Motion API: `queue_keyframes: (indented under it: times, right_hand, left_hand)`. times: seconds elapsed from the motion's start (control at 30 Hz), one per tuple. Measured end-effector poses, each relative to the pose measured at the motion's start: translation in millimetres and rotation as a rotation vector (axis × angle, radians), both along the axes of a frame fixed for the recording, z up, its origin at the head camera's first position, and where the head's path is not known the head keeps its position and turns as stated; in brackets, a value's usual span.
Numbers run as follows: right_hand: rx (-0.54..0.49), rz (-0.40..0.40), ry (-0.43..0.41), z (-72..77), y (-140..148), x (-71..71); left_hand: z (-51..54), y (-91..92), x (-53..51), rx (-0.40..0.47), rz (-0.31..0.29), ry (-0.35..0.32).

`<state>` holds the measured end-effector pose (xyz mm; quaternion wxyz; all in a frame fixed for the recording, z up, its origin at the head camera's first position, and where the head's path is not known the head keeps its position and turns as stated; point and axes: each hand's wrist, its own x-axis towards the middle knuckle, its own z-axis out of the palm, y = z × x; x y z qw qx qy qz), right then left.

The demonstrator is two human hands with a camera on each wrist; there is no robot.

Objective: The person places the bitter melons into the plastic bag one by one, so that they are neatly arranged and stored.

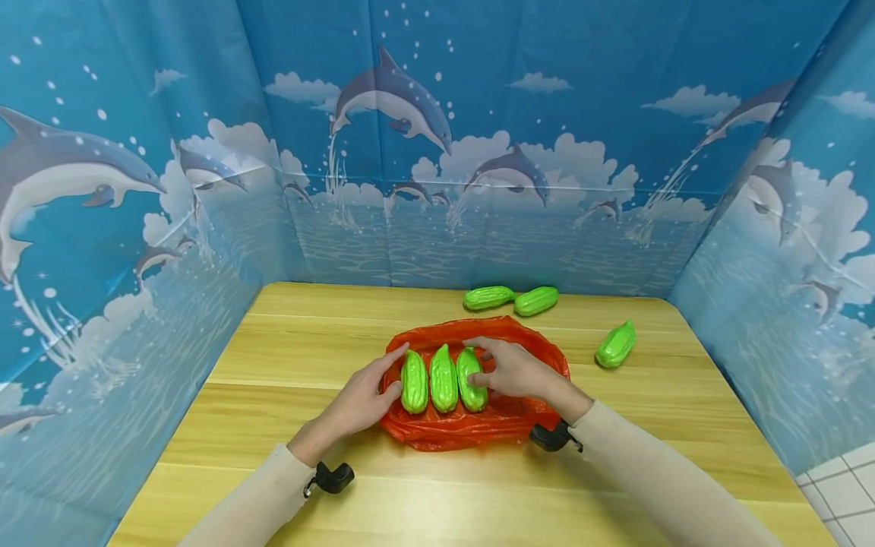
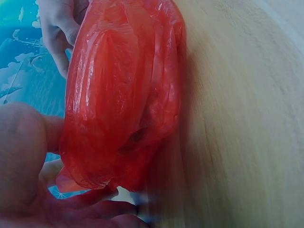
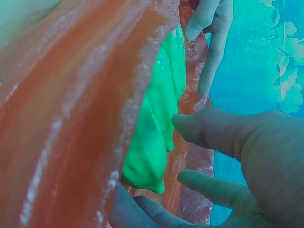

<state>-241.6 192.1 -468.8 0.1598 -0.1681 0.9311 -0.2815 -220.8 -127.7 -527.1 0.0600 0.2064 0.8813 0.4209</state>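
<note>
A red plastic bag lies on the wooden table, with its mouth spread wide and facing up. Inside the bag there are three ribbed green gourds, placed side by side, with their pointed ends toward the far rim: the left gourd, the middle gourd and the right gourd.

The left hand is at the left side of the bag. Its thumb and index finger are well apart and almost straight; the index finger reaches along the left rim, and the thumb is just beside the left gourd. In the left wrist view this hand touches the bag, but I cannot tell if it takes any weight of it.

The right hand comes over the right part of the bag. Its thumb and index finger are spread with a wide gap, the thumb over the right gourd and the index finger near its pointed end. The hand does not close around any gourd; whether the thumb touches one, I cannot tell.

Beyond the bag, behind its right half, two loose gourds lie end to end near the table's back edge. To the right of the bag, well apart from it, lies one single gourd. Behind the bag hangs a blue dolphin curtain.
</note>
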Motion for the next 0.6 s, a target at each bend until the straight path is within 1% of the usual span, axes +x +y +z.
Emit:
queue_keyframes:
  times: [0.1,0.23,0.47,0.6]
  right_hand:
    - [0.010,-0.001,0.013,0.5,1.1,1.2]
    - [-0.009,-0.008,0.014,3.3,4.3,2.0]
    - [-0.062,-0.024,0.020,13.9,14.5,2.8]
    - [-0.089,-0.029,0.011,20.6,22.8,3.4]
  left_hand:
    - [-1.4,-0.4,-0.3,-0.007,0.008,0.004]
    - [-2.9,-0.7,-1.2,-0.025,0.027,0.008]
    - [0.5,-2.0,-1.7,-0.024,0.030,-0.054]
    - [0.7,-3.1,-2.3,-0.018,0.028,-0.065]
